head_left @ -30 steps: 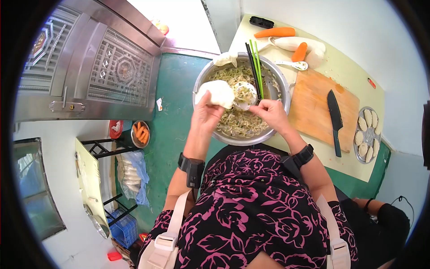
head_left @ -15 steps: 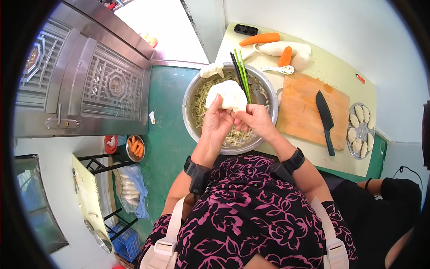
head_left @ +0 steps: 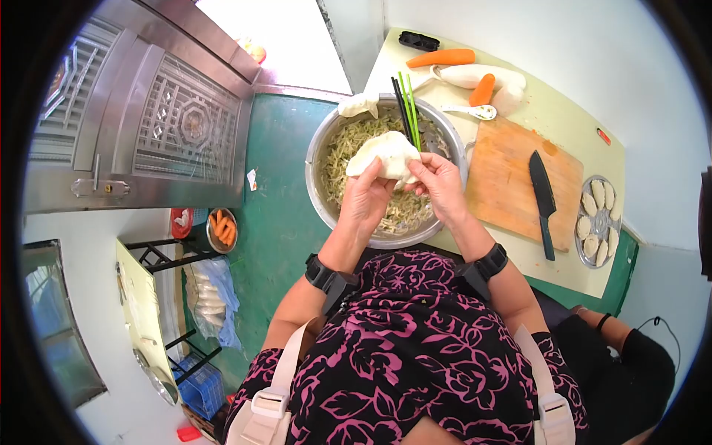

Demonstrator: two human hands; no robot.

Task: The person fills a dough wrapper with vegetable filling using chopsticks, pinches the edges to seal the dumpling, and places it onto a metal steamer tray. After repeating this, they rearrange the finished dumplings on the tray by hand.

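Pinched between the fingers of my left hand and my right hand is a flat, pale dough wrapper. It is held by its near edge above a metal bowl of shredded greenish filling. Whether any filling lies in the wrapper cannot be seen. Black and green chopsticks stand in the bowl, leaning on its far side. Over the bowl's far left rim sits a lump of dough.
Right of the bowl are a wooden cutting board with a black knife, and a metal tray of several dumplings. A white spoon, carrots and a white radish lie behind. Another person's arm shows at right.
The wrapper has tilted and now looks folded or bunched lengthwise. My right hand has shifted right and up along its edge. The whole view has moved slightly.
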